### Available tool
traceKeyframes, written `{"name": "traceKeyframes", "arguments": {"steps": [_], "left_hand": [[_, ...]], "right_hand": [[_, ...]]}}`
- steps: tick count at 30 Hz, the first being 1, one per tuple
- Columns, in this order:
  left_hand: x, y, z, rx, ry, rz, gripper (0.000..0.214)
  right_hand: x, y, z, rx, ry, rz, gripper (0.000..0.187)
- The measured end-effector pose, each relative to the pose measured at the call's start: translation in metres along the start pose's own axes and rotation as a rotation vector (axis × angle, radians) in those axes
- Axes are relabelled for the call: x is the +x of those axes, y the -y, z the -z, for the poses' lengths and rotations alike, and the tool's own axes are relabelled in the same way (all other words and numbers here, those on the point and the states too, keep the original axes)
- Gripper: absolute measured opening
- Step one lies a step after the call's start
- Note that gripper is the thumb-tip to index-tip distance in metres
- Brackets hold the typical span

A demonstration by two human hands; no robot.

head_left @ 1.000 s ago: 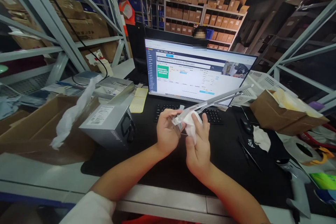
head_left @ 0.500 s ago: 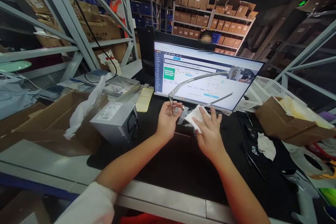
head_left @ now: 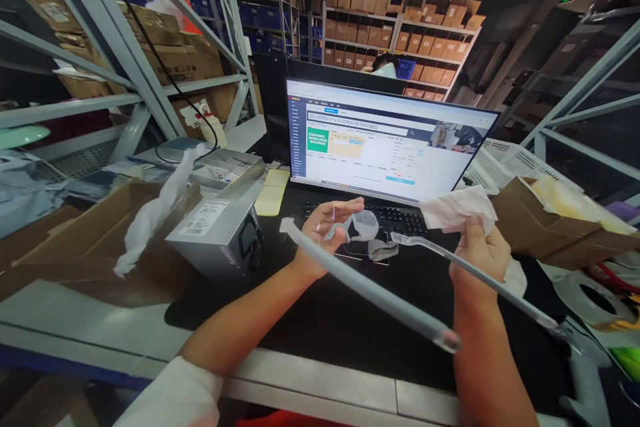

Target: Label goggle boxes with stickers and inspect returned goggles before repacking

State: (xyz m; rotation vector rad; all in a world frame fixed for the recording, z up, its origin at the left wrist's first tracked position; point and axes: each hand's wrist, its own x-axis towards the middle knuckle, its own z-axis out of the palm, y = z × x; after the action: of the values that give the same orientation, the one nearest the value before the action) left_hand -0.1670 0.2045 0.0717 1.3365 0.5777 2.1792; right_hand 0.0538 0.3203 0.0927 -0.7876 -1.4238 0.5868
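Observation:
A pair of eyeglasses with long translucent grey temples hangs over the black desk mat. My left hand grips the frame by one lens side, thumb and fingers round it. Both temples point toward me and to the right, and the far one passes in front of my right hand. Pinched between the thumb and fingers of that hand is a crumpled white tissue, apart from the lenses. A clear lens shows just right of my left fingers.
Behind the hands stand a keyboard and a lit monitor. A grey printed box and an open carton are at left. To the right are another carton, a tape roll and a handheld scanner.
The eyeglasses have turned round, so the temples now point toward me instead of at the monitor. My right hand with the tissue has moved right, away from the lenses.

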Motion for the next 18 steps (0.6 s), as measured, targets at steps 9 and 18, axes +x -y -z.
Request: {"name": "traceKeyframes", "arguments": {"steps": [9,18], "left_hand": [[-0.005,0.005,-0.004,0.116,-0.11,-0.044,0.027],[-0.014,0.006,-0.013,0.255,-0.26,0.04,0.037]], "right_hand": [[-0.048,0.031,-0.016,-0.019,-0.356,0.427,0.035],[-0.099,0.041,-0.053,-0.182,0.441,0.653,0.066]]}}
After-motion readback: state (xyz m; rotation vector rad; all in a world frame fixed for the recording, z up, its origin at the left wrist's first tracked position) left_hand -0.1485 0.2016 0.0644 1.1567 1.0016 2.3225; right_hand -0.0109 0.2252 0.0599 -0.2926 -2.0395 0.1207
